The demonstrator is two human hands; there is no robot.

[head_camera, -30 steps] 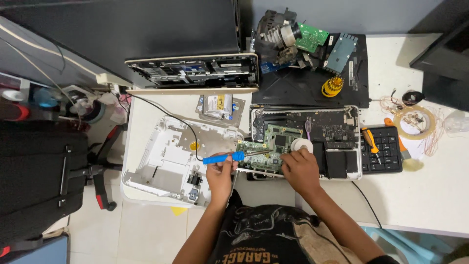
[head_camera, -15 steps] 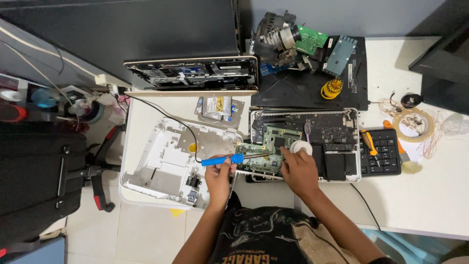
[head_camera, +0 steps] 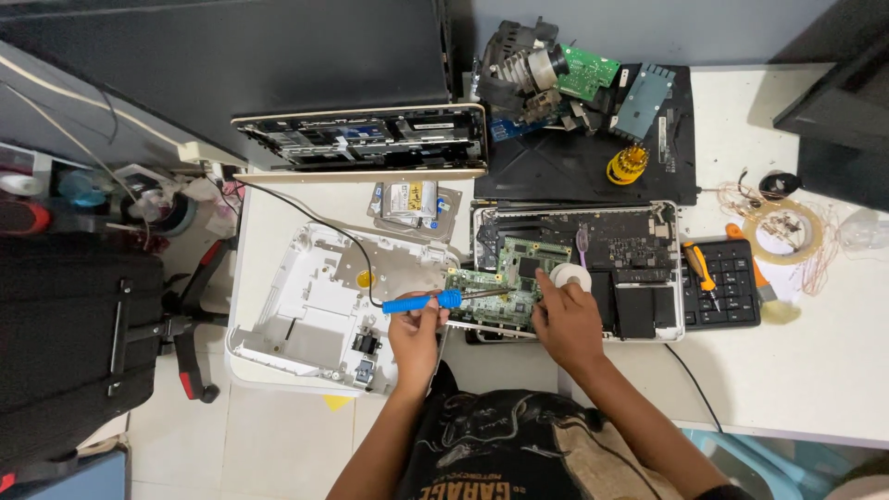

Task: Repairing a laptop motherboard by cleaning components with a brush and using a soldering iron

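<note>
My left hand (head_camera: 416, 338) grips the blue handle of a soldering iron (head_camera: 421, 301), its metal tip pointing right onto a green circuit board (head_camera: 507, 282). My right hand (head_camera: 567, 319) rests on the right edge of that board, fingers next to a white roll of solder or tape (head_camera: 569, 275). The board lies on an opened laptop base (head_camera: 630, 250) with dark components showing. The iron's black cable runs up and left across a white plastic casing (head_camera: 315, 306).
A second opened laptop (head_camera: 370, 139) stands behind. A hard drive (head_camera: 414, 204) lies between them. A black mat holds loose boards and a yellow screwdriver-bit holder (head_camera: 628, 164). A small black keypad (head_camera: 727, 282) with orange-handled tools sits right. A black chair (head_camera: 74, 343) stands at left.
</note>
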